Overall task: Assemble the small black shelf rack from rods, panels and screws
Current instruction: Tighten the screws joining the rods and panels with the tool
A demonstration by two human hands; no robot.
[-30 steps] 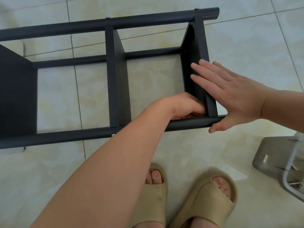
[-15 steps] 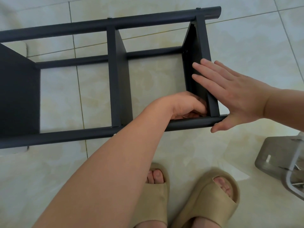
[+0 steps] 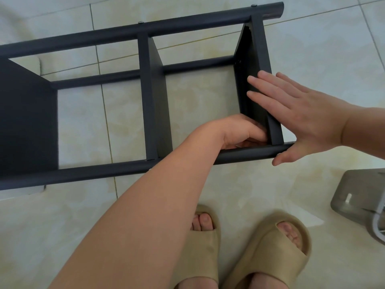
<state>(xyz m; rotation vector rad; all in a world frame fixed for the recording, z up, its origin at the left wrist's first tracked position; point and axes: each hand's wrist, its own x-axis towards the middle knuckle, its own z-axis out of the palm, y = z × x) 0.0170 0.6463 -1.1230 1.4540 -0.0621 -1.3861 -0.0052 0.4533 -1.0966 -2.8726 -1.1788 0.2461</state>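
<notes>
Nearest: a pair of beige foam slide sandals on pale glossy floor tiles, with a grey metal bracket-like piece off to the right.

Just beyond, lying on its side across the floor: the small black metal shelf rack, with its round black near rod running left to right. Left hand reaching over that rod into the right-hand bay, fingers curled tight at the corner between rod and thin black right-end panel; impossible to tell what, if anything, pinched there. Right hand flat against the outer face of the same panel, fingers straight and together, thumb by the rod's end, gripping nothing, only bracing.

Farther off: the far round black rod, with small screw heads along its top.

Judged by look: light, hollow tube and thin sheet, stiff at fastened joints yet liable to twist with a corner unscrewed, and apt to slide on smooth tile. Best grasped around the rods close to a joint; better to press panels on the flat face than to pull by thin edges.
</notes>
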